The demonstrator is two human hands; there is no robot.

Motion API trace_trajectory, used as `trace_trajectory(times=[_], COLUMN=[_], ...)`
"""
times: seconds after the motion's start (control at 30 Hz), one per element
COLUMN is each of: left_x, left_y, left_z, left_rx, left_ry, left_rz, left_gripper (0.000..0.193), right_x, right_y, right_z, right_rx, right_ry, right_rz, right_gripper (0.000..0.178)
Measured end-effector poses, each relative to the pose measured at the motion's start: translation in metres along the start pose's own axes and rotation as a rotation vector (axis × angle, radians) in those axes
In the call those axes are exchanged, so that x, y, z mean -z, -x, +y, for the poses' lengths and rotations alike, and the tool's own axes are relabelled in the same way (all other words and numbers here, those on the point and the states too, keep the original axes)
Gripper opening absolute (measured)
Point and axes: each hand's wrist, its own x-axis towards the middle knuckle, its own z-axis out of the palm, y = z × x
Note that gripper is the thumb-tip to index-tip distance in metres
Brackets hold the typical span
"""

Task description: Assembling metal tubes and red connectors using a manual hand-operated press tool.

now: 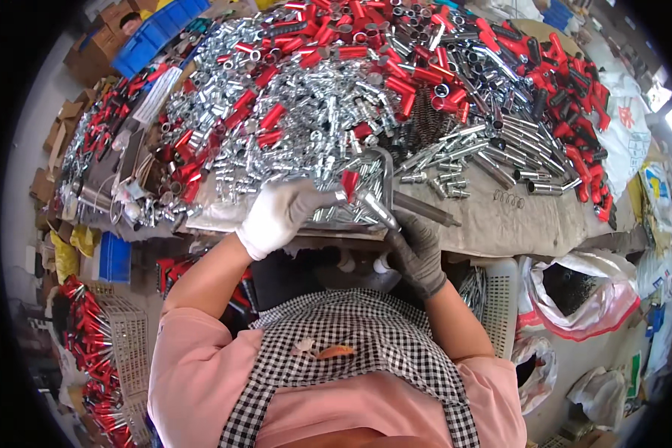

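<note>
My left hand (276,216), in a white glove with greyed fingers, is closed at the near edge of the bench. A short silver cylindrical part (340,196) shows at its fingertips; the glove hides the rest of it. Just beyond sits a small red piece (349,181), and I cannot tell whether it touches that part. In a grey glove, my right hand (418,254) is closed round the lower end of a silver metal tube (379,210), tilted up toward the left hand. Behind the tube stands a bent metal bar (387,172), with a dark rod (429,210) reaching right from it.
A large heap of silver fittings (306,112) and red sleeves covers the bench. At the right lie chrome tubes (526,145), a loose spring (509,198) and red-and-black handles (575,97). Below stand plastic crates (500,299) and an open white sack (586,317).
</note>
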Motion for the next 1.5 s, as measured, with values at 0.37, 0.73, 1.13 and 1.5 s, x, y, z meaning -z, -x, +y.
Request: trace_trajectory(times=[0.37,0.73,1.13,1.5], left_x=[-0.038,-0.023,-0.060,-0.010], left_y=[0.030,0.033,-0.116,-0.079], left_z=[0.042,0.042,0.015,-0.026], left_rx=[-0.242,0.053,0.011,-0.131], left_ry=[0.169,0.269,-0.677,-0.105], left_rz=[-0.052,-0.068,-0.401,0.479], left_gripper=[0.029,0.012,0.038,0.025], right_x=[-0.041,-0.032,0.020,0.027], right_y=[0.035,0.047,0.063,0.052], right_z=[-0.020,-0.024,-0.071,-0.064], right_rx=[-0.324,-0.091,-0.301,-0.245], right_ry=[-0.398,0.265,-0.093,0.237], right_rz=[-0.307,-0.375,0.194,0.178], right_gripper=[0.113,0.066,0.041,0.034])
